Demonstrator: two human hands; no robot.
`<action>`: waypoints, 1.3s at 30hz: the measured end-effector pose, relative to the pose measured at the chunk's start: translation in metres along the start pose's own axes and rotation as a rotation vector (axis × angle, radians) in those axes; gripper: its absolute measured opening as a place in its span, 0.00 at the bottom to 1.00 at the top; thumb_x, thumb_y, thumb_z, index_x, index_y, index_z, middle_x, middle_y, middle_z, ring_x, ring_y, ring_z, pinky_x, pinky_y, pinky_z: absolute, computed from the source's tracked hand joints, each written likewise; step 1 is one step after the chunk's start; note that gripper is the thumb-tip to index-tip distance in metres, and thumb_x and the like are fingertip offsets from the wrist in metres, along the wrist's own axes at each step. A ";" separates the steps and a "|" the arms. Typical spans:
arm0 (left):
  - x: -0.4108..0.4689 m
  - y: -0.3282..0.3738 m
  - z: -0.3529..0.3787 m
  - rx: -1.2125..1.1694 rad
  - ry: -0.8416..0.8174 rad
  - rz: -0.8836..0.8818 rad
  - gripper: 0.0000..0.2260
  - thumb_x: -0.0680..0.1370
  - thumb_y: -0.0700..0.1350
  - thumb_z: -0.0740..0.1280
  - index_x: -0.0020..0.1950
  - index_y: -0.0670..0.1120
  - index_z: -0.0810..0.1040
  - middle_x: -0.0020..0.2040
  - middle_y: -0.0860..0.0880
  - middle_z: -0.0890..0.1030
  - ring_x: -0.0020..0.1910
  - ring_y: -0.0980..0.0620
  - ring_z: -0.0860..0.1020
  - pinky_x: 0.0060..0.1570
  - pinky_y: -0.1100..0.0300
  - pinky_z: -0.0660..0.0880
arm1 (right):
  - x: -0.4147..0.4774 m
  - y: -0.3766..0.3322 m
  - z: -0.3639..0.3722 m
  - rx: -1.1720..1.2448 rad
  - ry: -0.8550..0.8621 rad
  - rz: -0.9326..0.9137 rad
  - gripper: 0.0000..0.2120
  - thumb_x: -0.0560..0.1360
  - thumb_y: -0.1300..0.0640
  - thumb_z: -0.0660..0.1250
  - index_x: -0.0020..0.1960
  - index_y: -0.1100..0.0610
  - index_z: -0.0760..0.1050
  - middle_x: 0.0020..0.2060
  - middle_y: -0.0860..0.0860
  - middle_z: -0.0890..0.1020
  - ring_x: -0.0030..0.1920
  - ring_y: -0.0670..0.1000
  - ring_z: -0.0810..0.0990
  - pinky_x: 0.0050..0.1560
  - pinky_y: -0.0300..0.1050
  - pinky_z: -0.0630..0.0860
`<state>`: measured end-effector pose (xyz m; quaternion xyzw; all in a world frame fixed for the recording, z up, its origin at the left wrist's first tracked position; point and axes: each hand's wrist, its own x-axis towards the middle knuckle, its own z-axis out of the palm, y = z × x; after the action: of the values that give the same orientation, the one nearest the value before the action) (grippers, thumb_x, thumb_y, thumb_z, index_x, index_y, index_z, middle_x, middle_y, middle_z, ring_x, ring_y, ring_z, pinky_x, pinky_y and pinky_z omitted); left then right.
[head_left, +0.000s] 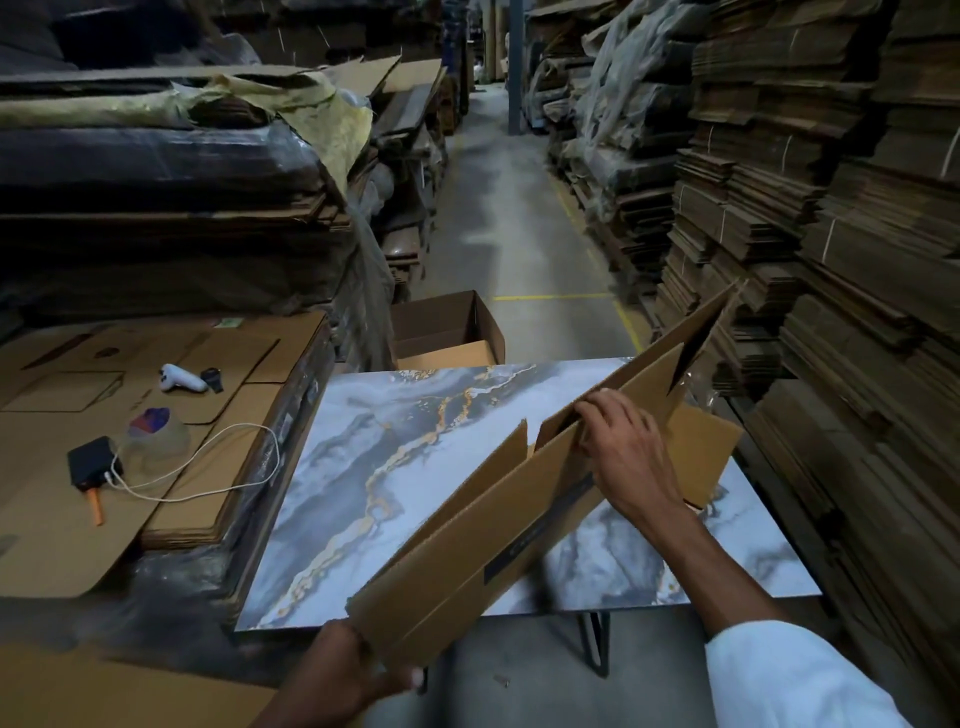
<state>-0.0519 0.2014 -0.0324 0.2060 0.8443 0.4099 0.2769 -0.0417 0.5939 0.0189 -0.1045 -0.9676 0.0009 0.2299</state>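
- Left hand (347, 675) was nearest, at the bottom edge; thumb and fingers clamped the near corner of the flat carton (467, 561).
- Right hand (628, 447), white sleeve behind it, gripped the carton's upper edge about mid-length, fingers curled over the cardboard.
- The carton was folded flat and held tilted, running from the near-left corner up toward the far right. It sat over the right half of the table (395, 447); whether its lower edge touched the top, I couldn't tell.
- The table had a marble-pattern top in grey and white with gold veins, on thin black legs.
- Left of the table was a cardboard stack (52, 530) carrying a black device (89, 462) with a white cable (208, 483), a tape roll (156, 431) and a white controller (179, 381).
- Just behind the table stood an open box (447, 332).
- Beyond it a concrete aisle (509, 218) ran between tall stacks of flattened cartons (831, 208).
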 end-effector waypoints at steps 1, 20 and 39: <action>0.005 0.001 0.003 0.022 0.033 0.058 0.28 0.65 0.65 0.79 0.63 0.67 0.76 0.59 0.58 0.83 0.58 0.59 0.81 0.60 0.58 0.78 | -0.002 -0.004 0.001 0.009 -0.005 0.044 0.30 0.71 0.63 0.76 0.71 0.56 0.72 0.70 0.56 0.73 0.73 0.59 0.68 0.67 0.58 0.72; 0.045 0.072 0.046 0.007 0.355 -0.005 0.22 0.76 0.63 0.67 0.40 0.44 0.79 0.30 0.59 0.77 0.31 0.61 0.79 0.33 0.75 0.69 | -0.052 -0.068 0.038 1.124 -0.515 0.615 0.22 0.76 0.32 0.63 0.67 0.22 0.60 0.66 0.43 0.77 0.64 0.53 0.80 0.62 0.58 0.79; 0.105 0.062 0.060 -0.898 0.718 -0.285 0.10 0.78 0.36 0.71 0.58 0.34 0.78 0.51 0.38 0.83 0.48 0.37 0.82 0.53 0.38 0.81 | -0.078 -0.110 0.016 1.329 -1.043 0.459 0.23 0.72 0.33 0.71 0.54 0.50 0.82 0.57 0.55 0.84 0.55 0.53 0.84 0.61 0.45 0.79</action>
<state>-0.0866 0.3323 -0.0448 -0.1984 0.6483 0.7300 0.0863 -0.0027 0.4714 -0.0252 -0.1274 -0.7037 0.6586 -0.2344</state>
